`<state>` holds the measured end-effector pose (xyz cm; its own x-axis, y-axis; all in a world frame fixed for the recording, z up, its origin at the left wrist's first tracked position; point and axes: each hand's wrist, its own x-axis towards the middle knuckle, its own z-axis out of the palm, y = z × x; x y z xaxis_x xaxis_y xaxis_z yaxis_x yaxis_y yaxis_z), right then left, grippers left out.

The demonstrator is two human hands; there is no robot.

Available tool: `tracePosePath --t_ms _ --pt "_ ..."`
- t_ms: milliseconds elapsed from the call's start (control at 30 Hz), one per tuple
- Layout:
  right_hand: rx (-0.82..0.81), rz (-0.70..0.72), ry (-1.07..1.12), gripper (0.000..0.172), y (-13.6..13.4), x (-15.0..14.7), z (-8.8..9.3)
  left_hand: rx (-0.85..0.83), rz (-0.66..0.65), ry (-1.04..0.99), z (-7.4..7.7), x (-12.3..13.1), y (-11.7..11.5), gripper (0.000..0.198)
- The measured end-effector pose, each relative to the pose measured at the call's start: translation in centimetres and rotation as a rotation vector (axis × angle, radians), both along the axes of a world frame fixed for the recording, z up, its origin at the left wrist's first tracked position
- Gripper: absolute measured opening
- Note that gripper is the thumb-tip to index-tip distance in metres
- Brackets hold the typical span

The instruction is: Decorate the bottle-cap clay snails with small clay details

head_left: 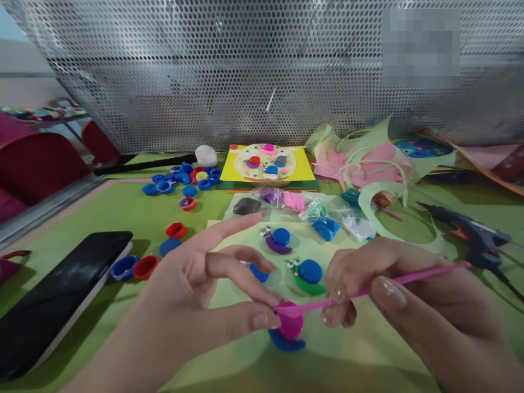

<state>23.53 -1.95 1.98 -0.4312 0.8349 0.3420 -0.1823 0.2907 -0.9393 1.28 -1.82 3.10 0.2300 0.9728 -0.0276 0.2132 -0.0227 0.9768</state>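
Observation:
In the head view, my right hand (393, 295) grips a thin pink modelling tool (429, 273), whose flat tip lies over a magenta bottle cap (291, 326). That cap rests on a curved blue clay body (286, 344) on the pale sheet. My left hand (204, 289) has thumb and index finger nearly together at the tool's tip, beside the cap; a tiny dark spot shows there, too small to name. Beyond are a snail with green clay body (305, 278) and another with purple body (278, 243), both with blue caps. A blue piece (258, 272) is partly behind my left fingers.
A black phone (61, 300) lies at left, near red and blue bottle caps (176, 177). Bagged clay (295, 201) and a yellow card with a decorated plate (266, 164) sit behind. Right are paper scraps (364, 164) and a glue gun (470, 226). A perforated metal panel (245, 71) stands behind.

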Motion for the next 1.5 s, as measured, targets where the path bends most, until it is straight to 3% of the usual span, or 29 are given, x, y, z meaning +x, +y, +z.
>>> tracePosePath --t_ms 133,367,633,967,1133,1267,1400,1500 --pt "0.033 -0.004 -0.004 0.018 0.2 -0.1 0.1 0.007 0.023 0.027 0.4 0.3 0.1 0.012" --pt "-0.010 0.003 -0.009 0.020 0.1 -0.2 0.1 -0.013 0.081 -0.003 0.8 1.1 0.2 0.035" --pt "-0.121 0.033 0.054 0.019 0.2 -0.2 0.0 -0.066 0.042 0.038 0.1 0.0 -0.3 0.012" --pt "-0.149 0.008 0.060 0.019 0.3 -0.1 0.1 -0.074 -0.030 0.029 0.4 -0.2 -0.1 0.012" --pt "-0.141 -0.115 -0.016 0.020 0.5 -0.2 0.4 -0.137 0.153 -0.013 0.1 0.0 0.1 0.030" --pt "-0.135 -0.154 -0.064 0.019 0.6 0.0 -0.1 -0.150 0.148 -0.002 -0.1 0.1 0.4 0.045" --pt "-0.117 -0.160 -0.064 0.019 0.8 0.4 -0.5 -0.083 0.125 0.249 -0.3 -0.1 0.3 0.027" --pt "-0.113 -0.142 -0.060 0.019 1.1 0.5 -0.5 -0.068 0.064 0.267 -0.6 -0.1 0.0 0.018"
